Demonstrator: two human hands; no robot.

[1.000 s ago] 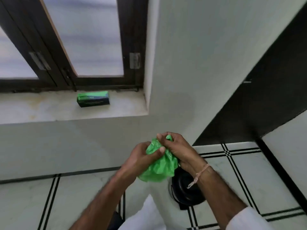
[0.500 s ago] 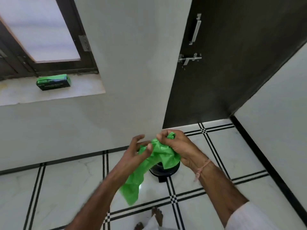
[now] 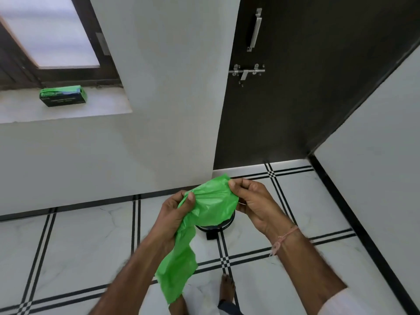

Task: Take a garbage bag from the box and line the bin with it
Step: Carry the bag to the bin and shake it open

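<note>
Directly above the bin (image 3: 216, 228), your left hand (image 3: 175, 214) pinches one edge of the green garbage bag (image 3: 211, 205) between thumb and fingers. Your right hand (image 3: 254, 205) grips the opposite edge, fingers curled into the plastic. Stretched between them, the bag hides most of the bin, and its loose tail hangs down on the bin's near side. Well beyond the bin to the left, the green box (image 3: 63, 95) lies on the window sill (image 3: 95, 110); behind the bin stands a dark door (image 3: 318, 87).
</note>
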